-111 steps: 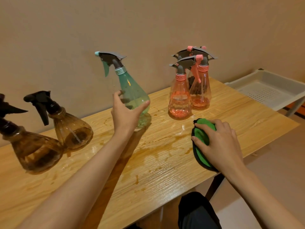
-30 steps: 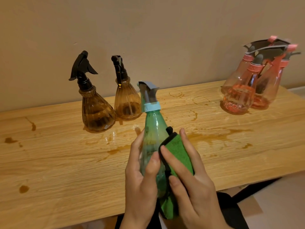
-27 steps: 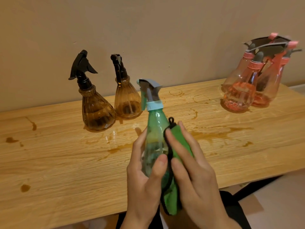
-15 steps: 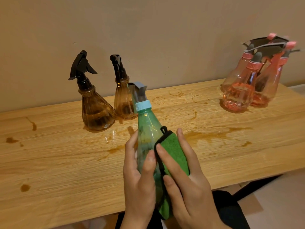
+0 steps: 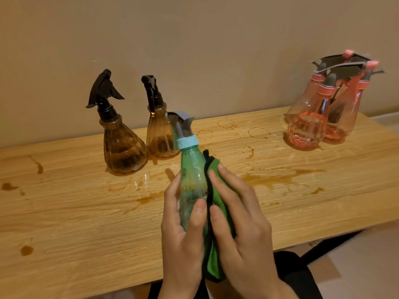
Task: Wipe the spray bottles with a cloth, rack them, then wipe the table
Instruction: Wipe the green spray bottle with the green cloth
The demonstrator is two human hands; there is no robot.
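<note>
I hold a green spray bottle (image 5: 192, 169) with a light blue collar and grey trigger head above the table's near edge. My left hand (image 5: 183, 240) grips its lower body. My right hand (image 5: 239, 229) presses a green cloth (image 5: 216, 262) with black trim against the bottle's right side. Two brown spray bottles with black heads, one (image 5: 123, 147) wider and one (image 5: 159, 137) slimmer, stand at the back left by the wall. Three pink spray bottles (image 5: 313, 126) cluster at the back right.
The wooden table (image 5: 75, 212) carries brown liquid stains (image 5: 272, 180), drips at the left (image 5: 27, 250) and ring marks near the wall. A beige wall runs behind it. Floor shows at the lower right past the table's edge.
The green bottle was lifted off the table and brought toward me. In the last second the cloth has slid up and down its side while the bottle turned slightly in my left hand.
</note>
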